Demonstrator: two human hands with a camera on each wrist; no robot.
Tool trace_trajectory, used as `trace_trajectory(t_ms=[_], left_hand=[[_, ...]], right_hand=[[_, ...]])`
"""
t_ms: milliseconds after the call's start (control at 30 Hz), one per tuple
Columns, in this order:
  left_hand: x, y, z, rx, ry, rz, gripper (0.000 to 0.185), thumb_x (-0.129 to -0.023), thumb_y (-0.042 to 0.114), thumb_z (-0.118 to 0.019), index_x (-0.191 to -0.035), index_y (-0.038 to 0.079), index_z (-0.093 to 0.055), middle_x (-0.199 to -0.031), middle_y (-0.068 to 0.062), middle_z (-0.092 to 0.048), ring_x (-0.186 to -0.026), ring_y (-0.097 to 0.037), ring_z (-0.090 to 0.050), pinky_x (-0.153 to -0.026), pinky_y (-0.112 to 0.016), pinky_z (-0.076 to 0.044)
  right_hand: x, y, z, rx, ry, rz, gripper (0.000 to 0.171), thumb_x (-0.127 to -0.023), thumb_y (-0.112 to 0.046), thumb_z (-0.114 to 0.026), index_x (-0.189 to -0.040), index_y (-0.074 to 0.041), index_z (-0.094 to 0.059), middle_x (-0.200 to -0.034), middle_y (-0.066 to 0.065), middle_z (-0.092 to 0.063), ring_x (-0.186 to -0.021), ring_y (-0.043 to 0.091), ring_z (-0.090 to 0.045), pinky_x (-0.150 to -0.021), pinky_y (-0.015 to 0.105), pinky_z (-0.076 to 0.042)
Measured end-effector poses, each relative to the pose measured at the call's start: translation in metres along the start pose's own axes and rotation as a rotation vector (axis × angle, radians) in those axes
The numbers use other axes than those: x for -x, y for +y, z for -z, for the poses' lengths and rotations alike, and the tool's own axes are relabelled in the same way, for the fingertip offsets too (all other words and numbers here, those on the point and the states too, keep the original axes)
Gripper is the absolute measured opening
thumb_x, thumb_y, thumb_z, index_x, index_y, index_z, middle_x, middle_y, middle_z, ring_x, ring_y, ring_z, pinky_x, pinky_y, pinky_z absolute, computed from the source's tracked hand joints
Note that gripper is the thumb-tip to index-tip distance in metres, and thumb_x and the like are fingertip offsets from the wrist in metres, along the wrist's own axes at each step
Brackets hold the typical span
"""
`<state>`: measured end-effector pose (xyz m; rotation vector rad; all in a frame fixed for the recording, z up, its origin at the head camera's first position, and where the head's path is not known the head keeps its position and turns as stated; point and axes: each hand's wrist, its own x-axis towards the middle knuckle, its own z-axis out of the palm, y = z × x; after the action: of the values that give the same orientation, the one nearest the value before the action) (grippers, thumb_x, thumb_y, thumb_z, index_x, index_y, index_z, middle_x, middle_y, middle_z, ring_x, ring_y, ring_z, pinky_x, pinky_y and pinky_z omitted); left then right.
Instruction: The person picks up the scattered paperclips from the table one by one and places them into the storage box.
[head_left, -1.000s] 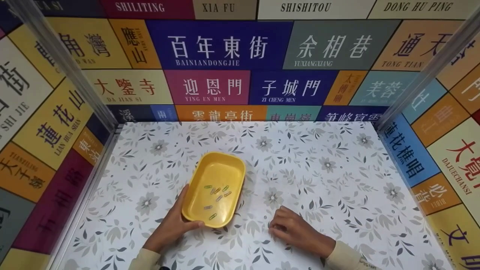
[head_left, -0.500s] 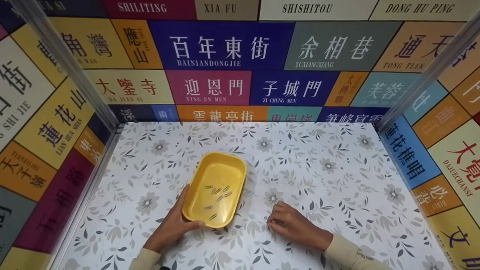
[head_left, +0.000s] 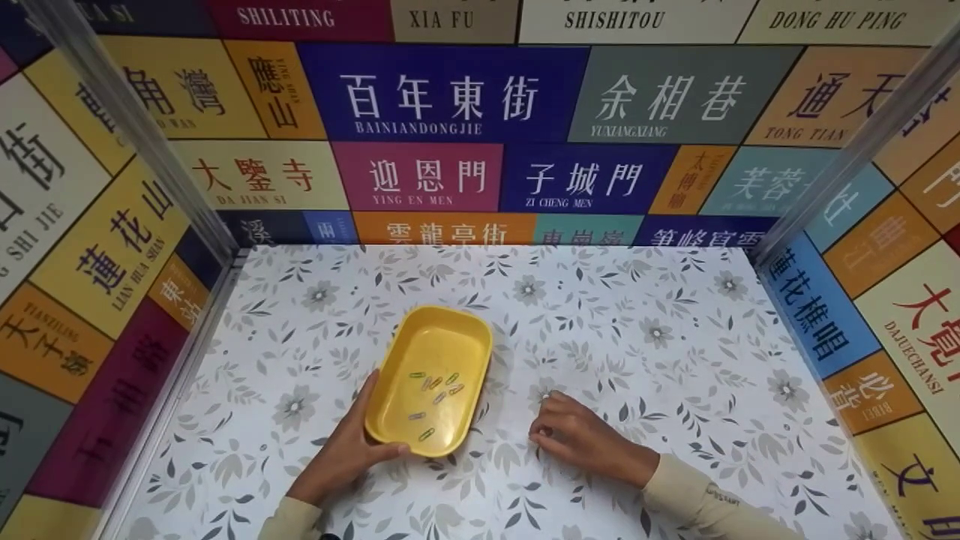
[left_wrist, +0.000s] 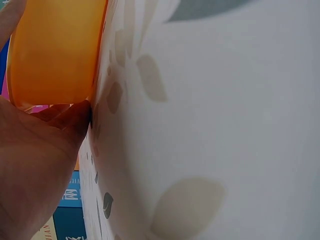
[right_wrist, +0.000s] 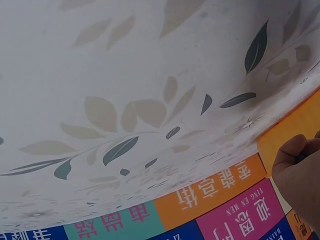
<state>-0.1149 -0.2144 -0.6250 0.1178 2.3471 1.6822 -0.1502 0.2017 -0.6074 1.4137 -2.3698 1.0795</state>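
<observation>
A shallow yellow plastic tray [head_left: 427, 337] sits on the patterned table, its long side slanting slightly. Several small coloured paper clips [head_left: 435, 384] lie loose on its floor, mostly near the middle and the near end. My left hand [head_left: 341, 454] grips the tray at the near left corner, thumb on the near rim and fingers along the left side. In the left wrist view that hand [left_wrist: 40, 155] is against the orange-looking tray wall [left_wrist: 57, 55]. To the right of the tray, apart from it, is my right hand [head_left: 581, 435], fingers curled, with nothing visible in them.
A white tabletop [head_left: 637, 300] with grey leaves and flowers spreads around the tray. Colourful panels [head_left: 442, 90] printed with place names rise behind and on both sides. Clear upright strips [head_left: 161, 150] stand at the corners.
My right hand has shifted slightly up and to the left, a little nearer the tray, its fingers still curled. The left hand, tray and paper clips keep their places.
</observation>
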Motion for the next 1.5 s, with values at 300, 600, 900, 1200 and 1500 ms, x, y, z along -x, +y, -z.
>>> trace_trajectory(t_ms=[300,600,900,1200,1500], left_hand=[[0.000,0.000,0.000,-0.017,0.004,0.013,0.141,-0.079,0.037,-0.101,-0.179,0.027,-0.003,-0.186,-0.002,-0.007,-0.170,-0.032,-0.009,-0.135,-0.061,-0.004],[0.001,0.001,0.000,-0.023,0.005,0.017,0.141,-0.078,0.039,-0.101,-0.179,0.029,-0.003,-0.186,-0.002,-0.008,-0.170,-0.033,-0.010,-0.134,-0.062,-0.003],[0.000,0.001,0.000,-0.016,-0.003,0.017,0.140,-0.079,0.038,-0.101,-0.179,0.028,-0.003,-0.186,-0.002,-0.008,-0.170,-0.034,-0.009,-0.134,-0.063,-0.002],[0.001,-0.001,-0.001,0.011,0.010,-0.033,0.140,-0.078,0.034,-0.101,-0.179,0.021,-0.004,-0.185,-0.007,-0.012,-0.169,-0.036,-0.013,-0.134,-0.062,-0.004],[0.001,0.000,0.000,-0.009,0.014,-0.033,0.139,-0.080,0.036,-0.101,-0.179,0.021,-0.004,-0.185,-0.007,-0.010,-0.169,-0.035,-0.011,-0.134,-0.063,-0.004]], right_hand=[[-0.014,0.008,0.002,0.075,-0.031,0.011,0.012,-0.092,-0.001,-0.083,-0.088,-0.012,-0.079,-0.082,-0.003,-0.061,-0.081,0.012,-0.050,-0.074,0.023,-0.046],[-0.032,0.013,0.007,0.117,-0.062,0.052,0.010,-0.095,-0.003,-0.082,-0.091,-0.011,-0.079,-0.083,-0.002,-0.059,-0.081,0.012,-0.049,-0.073,0.025,-0.047],[-0.046,0.011,0.010,0.131,-0.060,0.095,0.010,-0.093,-0.002,-0.083,-0.091,-0.010,-0.079,-0.084,-0.001,-0.061,-0.081,0.016,-0.051,-0.074,0.029,-0.048],[-0.058,0.009,0.012,0.152,-0.098,0.089,0.009,-0.094,-0.003,-0.083,-0.093,-0.011,-0.080,-0.086,-0.002,-0.062,-0.083,0.014,-0.052,-0.074,0.027,-0.050],[-0.070,0.007,0.012,0.153,-0.119,0.111,0.009,-0.094,-0.003,-0.082,-0.095,-0.012,-0.081,-0.087,-0.003,-0.063,-0.084,0.015,-0.055,-0.075,0.028,-0.050]])
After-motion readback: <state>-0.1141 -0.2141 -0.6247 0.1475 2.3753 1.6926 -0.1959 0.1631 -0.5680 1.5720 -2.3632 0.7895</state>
